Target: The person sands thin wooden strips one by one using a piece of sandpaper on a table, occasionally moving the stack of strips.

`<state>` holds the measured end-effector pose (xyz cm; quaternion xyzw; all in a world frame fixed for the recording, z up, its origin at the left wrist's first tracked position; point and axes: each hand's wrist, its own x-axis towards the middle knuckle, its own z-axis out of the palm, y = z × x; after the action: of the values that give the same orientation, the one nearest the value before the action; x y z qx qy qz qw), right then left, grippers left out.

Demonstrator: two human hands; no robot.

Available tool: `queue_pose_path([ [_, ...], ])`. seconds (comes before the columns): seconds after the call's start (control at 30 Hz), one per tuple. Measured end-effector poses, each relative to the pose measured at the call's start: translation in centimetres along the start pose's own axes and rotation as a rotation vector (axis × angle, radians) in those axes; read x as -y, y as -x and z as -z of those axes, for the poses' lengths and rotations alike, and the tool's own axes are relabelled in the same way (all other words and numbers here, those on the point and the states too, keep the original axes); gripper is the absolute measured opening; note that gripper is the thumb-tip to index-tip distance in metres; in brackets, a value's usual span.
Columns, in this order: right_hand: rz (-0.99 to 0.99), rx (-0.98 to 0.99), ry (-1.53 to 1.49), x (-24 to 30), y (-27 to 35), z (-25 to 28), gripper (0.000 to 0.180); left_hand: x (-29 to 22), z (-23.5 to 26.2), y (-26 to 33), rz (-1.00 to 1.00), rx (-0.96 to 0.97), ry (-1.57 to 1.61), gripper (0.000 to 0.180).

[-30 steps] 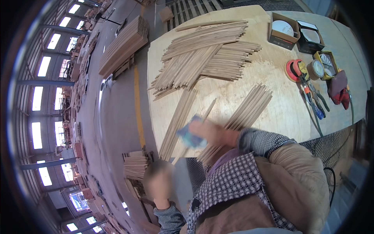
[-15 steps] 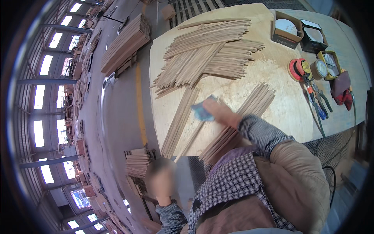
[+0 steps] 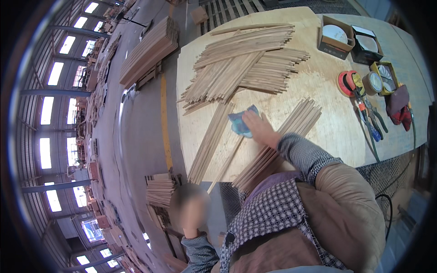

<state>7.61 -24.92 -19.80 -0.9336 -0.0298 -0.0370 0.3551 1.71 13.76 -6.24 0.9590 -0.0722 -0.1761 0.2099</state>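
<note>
My right hand (image 3: 262,129) presses a crumpled blue-green cloth (image 3: 242,123) down over a thin wooden stick (image 3: 226,164), fingers laid across the cloth. The stick slants toward the table's near edge; its far end is hidden under the cloth and hand. Close to its near end is my left hand (image 3: 191,214), beyond the table edge, its fingers too blurred to read. To the left of the stick lies a narrow row of similar sticks (image 3: 210,145). Another bundle of sticks (image 3: 296,125) lies to the right, partly beneath my right forearm.
A large crossed pile of wooden sticks (image 3: 246,59) covers the far part of the plywood table (image 3: 337,136). At right lie a red sander (image 3: 349,83), pliers (image 3: 377,117), open boxes of round discs (image 3: 336,38) and a red cloth (image 3: 400,113). Stacked boards (image 3: 150,52) stand on the floor, left.
My right hand and the blue-green cloth have shifted slightly to the right along the table. The left hand stays in nearly the same place near the stick's near end.
</note>
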Motion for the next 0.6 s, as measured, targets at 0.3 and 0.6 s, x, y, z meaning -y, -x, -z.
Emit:
queue_pose_path([
  [0.3,0.102,0.231,-0.333,2.4,-0.3,2.0,0.038,-0.3,0.2,0.5,0.053,0.036,0.121,0.030],
  [0.6,0.661,-0.519,-0.031,9.8,4.2,-1.6,0.016,-8.2,1.8,1.0,0.141,0.116,-0.145,0.030],
])
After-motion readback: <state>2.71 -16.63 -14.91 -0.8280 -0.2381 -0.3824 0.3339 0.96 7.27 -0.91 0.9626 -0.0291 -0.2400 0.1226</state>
